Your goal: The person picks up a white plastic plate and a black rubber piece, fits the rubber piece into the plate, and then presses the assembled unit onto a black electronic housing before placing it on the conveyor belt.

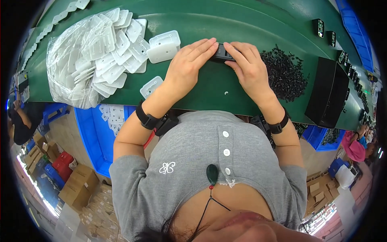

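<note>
Cardboard boxes (pixel 78 188) stand at lower left — a red container (pixel 63 166) beside them.

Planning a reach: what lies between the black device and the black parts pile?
The right hand, in the head view; its fingers touch the device.

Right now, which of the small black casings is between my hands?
The black casing with your left hand and right hand at either end; the other casings sit untouched toward the right, several showing green boards.

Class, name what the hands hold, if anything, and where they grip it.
A black case, by its ends: left hand at the left, right hand at the right.
</note>
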{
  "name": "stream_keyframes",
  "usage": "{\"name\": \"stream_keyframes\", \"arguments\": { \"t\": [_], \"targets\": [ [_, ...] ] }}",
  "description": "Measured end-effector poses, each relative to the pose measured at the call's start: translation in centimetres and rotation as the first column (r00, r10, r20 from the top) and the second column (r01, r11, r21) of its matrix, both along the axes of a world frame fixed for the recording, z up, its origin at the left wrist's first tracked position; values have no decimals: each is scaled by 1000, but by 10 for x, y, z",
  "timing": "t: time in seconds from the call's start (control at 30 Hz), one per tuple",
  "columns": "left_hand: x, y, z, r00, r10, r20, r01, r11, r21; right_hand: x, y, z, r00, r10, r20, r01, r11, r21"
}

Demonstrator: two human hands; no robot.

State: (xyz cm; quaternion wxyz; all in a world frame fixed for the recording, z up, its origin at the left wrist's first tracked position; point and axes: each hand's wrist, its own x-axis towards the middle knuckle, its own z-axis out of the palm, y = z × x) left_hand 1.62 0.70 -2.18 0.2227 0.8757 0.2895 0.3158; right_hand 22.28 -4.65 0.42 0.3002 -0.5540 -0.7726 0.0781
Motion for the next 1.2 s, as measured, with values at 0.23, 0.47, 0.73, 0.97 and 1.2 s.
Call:
{"name": "stream_keyframes", "arguments": {
  "t": [0.23, 0.47, 0.73, 0.97, 1.2],
  "targets": [
    [19, -6, 5, 964, 131, -232, -70, 965, 254, 10, 12, 12, 989, -18, -148, -9, 984, -180],
    [27, 6, 7, 987, 137, 87, -141, 990, 32, 20, 19, 13, 608, -186, -772, -273, 864, -424],
    [14, 1, 15, 992, 121, 35, -124, 990, 68, 9, 0, 22, 832, -126, -540, -124, 907, -403],
    [4, -1, 4, 996, -5, -85, 16, 991, 133, -6, -21, -2, 964, -25, -265, -8, 992, -124],
    [-6, 6, 7, 998, -67, 4, 67, 997, -49, -6, -23, -3, 972, -22, -233, 15, 999, -32]
  ]
}}
